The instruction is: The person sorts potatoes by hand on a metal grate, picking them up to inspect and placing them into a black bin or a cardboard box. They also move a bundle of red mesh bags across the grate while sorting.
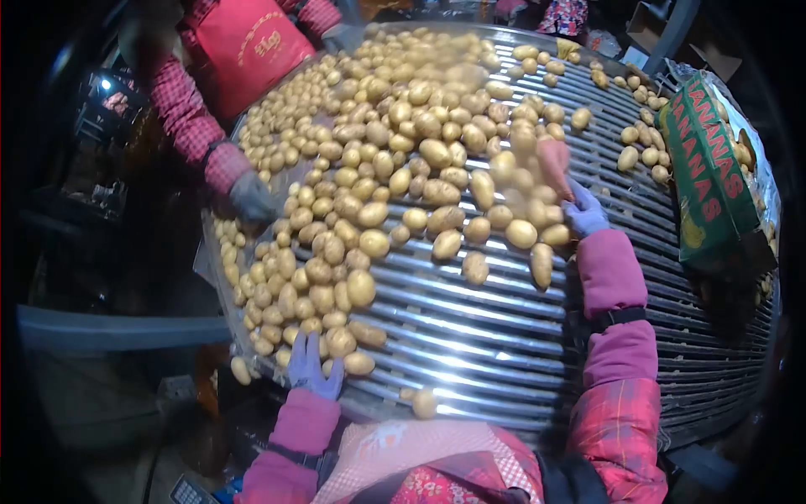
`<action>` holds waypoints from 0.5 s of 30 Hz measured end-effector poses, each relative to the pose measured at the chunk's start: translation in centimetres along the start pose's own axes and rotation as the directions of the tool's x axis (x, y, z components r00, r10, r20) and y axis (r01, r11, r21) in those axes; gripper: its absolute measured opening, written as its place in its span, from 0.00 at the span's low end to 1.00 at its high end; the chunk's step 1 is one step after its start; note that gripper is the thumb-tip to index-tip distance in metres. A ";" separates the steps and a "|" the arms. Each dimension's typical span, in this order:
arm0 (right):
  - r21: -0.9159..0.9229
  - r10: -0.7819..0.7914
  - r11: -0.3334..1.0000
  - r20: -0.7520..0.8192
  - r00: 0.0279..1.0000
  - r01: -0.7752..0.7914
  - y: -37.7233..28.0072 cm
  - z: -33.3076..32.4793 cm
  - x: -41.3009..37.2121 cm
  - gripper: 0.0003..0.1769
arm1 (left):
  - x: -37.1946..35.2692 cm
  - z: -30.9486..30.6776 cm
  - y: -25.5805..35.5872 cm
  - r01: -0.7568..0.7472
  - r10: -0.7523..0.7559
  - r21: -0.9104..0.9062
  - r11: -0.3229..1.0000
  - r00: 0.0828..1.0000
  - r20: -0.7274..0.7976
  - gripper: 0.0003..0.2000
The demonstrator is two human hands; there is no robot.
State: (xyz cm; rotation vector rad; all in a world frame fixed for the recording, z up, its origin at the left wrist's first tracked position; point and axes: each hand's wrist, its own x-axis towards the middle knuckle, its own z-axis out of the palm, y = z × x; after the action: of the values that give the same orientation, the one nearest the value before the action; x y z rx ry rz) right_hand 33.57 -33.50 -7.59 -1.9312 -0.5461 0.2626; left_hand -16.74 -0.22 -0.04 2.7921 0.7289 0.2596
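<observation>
Okay, gripping a long, pinkish, blurred object [554, 166] in the purple-gloved right hand [583, 210], maybe for reach into heaped oval tan potatoes [441, 192]; splaying the purple-gloved left hand [312, 368] at the heap's near-left edge, clasping nothing visible, probably to stop rolling. Working over a ribbed silver metal table [470, 336], likely gapped to shed dirt. Dim room around; facing a co-worker's grey-gloved hand [253, 198] far left, a green cardboard box [712, 181] right.

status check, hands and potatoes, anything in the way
Lavender-gloved left hand at oval tan potatoes, heaped on silver metal bars. Right hand at blurred pinkish object. No evident obstruction.
</observation>
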 end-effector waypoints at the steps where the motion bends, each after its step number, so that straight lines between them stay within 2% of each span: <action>1: 0.083 0.044 0.996 0.028 0.999 -0.046 -1.5 2.2 -1.2 0.29 | 0.0 -0.2 0.2 0.005 -0.005 0.006 1.000 1.000 0.000 0.35; 4: 0.258 0.154 0.949 0.130 0.979 -0.184 -6.7 7.9 -5.8 0.31 | 0.3 0.3 0.1 0.052 -0.052 -0.011 0.999 0.998 -0.025 0.34; 6: -0.023 0.076 0.997 0.266 0.961 -0.073 -7.7 10.8 -8.2 0.31 | -0.4 1.3 -0.8 0.031 -0.029 0.039 0.999 0.997 -0.067 0.34; 7: 0.114 0.093 0.985 0.274 0.957 -0.129 -10.4 12.4 -10.6 0.31 | -0.7 0.8 -0.6 0.042 -0.041 0.024 0.999 0.997 -0.058 0.34; 8: 0.162 0.136 0.969 0.287 0.948 -0.188 -11.3 14.7 -12.2 0.31 | -0.3 0.4 -0.1 0.044 -0.044 0.009 0.999 0.997 -0.060 0.34; 12: 0.239 0.043 0.960 0.395 0.918 -0.148 -14.4 17.7 -16.6 0.31 | -0.6 0.1 0.0 0.049 -0.049 -0.010 0.999 0.996 -0.079 0.34; 14: 0.329 0.114 0.914 0.358 0.927 -0.239 -16.0 14.7 -17.5 0.29 | -0.7 0.2 -0.3 0.010 -0.011 -0.016 1.000 0.993 -0.116 0.35; 15: 0.299 0.181 0.922 0.228 0.957 -0.246 -17.4 12.6 -17.5 0.27 | -0.8 0.4 -0.4 0.036 -0.040 -0.036 0.999 0.991 -0.126 0.34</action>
State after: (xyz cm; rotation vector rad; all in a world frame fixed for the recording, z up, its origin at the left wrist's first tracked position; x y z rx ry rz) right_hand 8.67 -26.05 1.84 -1.6498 -0.3883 0.6507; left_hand -17.47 -0.34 -0.65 2.7467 0.7982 0.4415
